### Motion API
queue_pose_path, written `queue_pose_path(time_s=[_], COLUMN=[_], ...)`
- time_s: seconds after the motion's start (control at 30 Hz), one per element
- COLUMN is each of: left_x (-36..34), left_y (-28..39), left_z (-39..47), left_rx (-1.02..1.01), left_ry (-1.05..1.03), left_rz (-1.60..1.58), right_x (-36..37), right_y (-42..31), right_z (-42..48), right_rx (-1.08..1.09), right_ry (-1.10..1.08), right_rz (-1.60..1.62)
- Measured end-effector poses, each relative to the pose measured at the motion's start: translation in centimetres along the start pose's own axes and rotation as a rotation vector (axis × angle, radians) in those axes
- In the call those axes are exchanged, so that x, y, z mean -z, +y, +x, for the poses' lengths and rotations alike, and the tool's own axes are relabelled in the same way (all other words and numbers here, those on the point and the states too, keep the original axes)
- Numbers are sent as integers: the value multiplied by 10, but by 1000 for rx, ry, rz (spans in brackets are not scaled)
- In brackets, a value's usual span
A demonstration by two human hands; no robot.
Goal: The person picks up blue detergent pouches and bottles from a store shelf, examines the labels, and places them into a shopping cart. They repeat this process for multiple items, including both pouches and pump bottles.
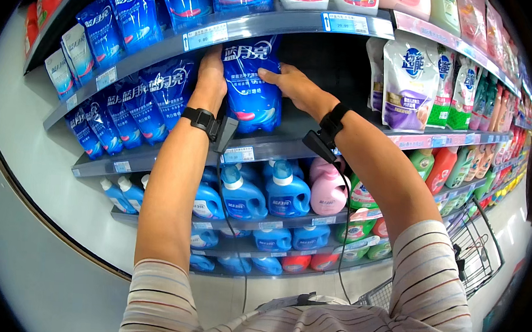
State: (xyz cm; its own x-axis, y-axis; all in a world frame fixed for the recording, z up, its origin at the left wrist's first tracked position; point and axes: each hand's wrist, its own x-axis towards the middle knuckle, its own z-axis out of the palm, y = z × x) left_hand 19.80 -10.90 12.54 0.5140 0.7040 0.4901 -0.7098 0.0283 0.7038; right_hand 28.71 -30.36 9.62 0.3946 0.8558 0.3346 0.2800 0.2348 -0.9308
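Note:
Both my hands are on a blue laundry detergent refill pouch (252, 96), which stands upright near the front of a shelf. My left hand (213, 73) presses along its left side, the fingertips hidden behind the pouch and the shelf edge above. From the right, my right hand (300, 86) grips it with the thumb across the front and the fingers behind. Left of my left wrist, similar blue pouches (168, 87) stand in a row. A dark gap (331, 74) opens in the shelf to the right. Whether the pouch's base touches the shelf is unclear.
Overhead runs a shelf edge (279, 25) with price tags. White-and-purple pouches (408, 83) stand to the right. Blue detergent bottles (287, 192) and a pink bottle (329, 192) fill lower shelves. A wire shopping cart (480, 252) is at lower right. Cables (344, 244) hang from both wrist devices.

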Motion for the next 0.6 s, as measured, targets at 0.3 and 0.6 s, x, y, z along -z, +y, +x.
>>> queue_pose_path(time_s=[0.3, 0.6], left_x=[33, 57], left_y=[20, 25], left_z=[-39, -108], left_rx=[42, 69], left_ry=[-164, -288], left_rz=[128, 752], right_x=[-9, -9], right_y=[17, 31], right_z=[2, -11], right_rx=[54, -53], right_ry=[-188, -175], right_rz=[-78, -302])
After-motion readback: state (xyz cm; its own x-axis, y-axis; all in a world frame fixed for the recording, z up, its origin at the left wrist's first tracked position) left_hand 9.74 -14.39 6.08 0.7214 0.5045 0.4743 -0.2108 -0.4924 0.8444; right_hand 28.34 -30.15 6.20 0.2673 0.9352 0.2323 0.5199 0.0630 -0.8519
